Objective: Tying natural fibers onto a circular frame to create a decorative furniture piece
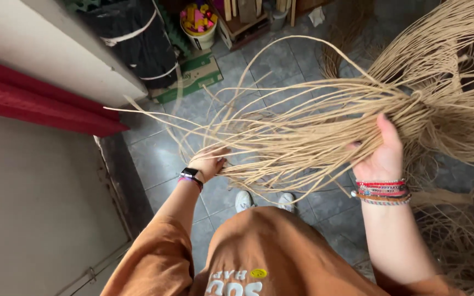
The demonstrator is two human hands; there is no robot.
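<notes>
Head view: both hands (382, 156) (209, 163) clutch rattan strands (303, 131).

both hands (382, 156) gripping rattan strands (303, 137), tiled floor (160, 159)

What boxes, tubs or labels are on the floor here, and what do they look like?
Cardboard box: flattened on the grey floor tiles at the top, left of middle; green and brown with a white patch.
Bucket: just behind the box; round, white, full of yellow and pink packets.
No screens or signs show.
</notes>
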